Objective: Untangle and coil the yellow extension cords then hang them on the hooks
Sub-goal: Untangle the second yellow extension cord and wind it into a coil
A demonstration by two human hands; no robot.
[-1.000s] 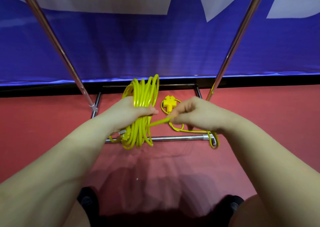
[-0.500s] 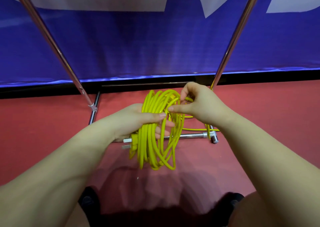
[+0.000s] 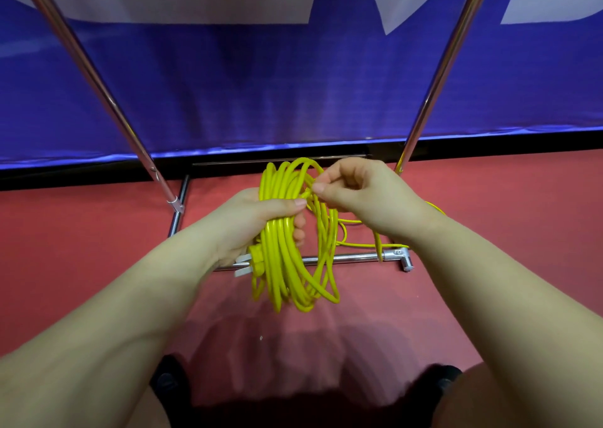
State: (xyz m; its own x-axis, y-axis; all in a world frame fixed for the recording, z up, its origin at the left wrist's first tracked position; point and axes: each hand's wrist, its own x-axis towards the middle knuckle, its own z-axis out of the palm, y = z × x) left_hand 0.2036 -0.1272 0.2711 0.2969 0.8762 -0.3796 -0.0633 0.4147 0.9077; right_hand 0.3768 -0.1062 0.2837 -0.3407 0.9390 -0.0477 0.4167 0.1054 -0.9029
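A yellow extension cord (image 3: pixel 287 264) hangs as a coil of several loops in front of me. My left hand (image 3: pixel 257 222) grips the coil around its middle, and the cord's plug with white prongs (image 3: pixel 249 263) sticks out below that hand. My right hand (image 3: pixel 355 189) pinches a strand at the top right of the coil. A loose length of the cord (image 3: pixel 368 245) trails right along the floor behind my right wrist. No hooks are in view.
A chrome rack stands ahead: two slanted uprights (image 3: pixel 98 85) (image 3: pixel 447 68) and a low base bar (image 3: pixel 355 258) on the red floor (image 3: pixel 81 248). A blue banner (image 3: pixel 277 94) hangs behind it. My dark shoes (image 3: pixel 169 382) show at the bottom.
The coil has come up off the rack base and now hangs lower in my left hand. My right hand moved from pulling a strand near the yellow socket to the coil's top.
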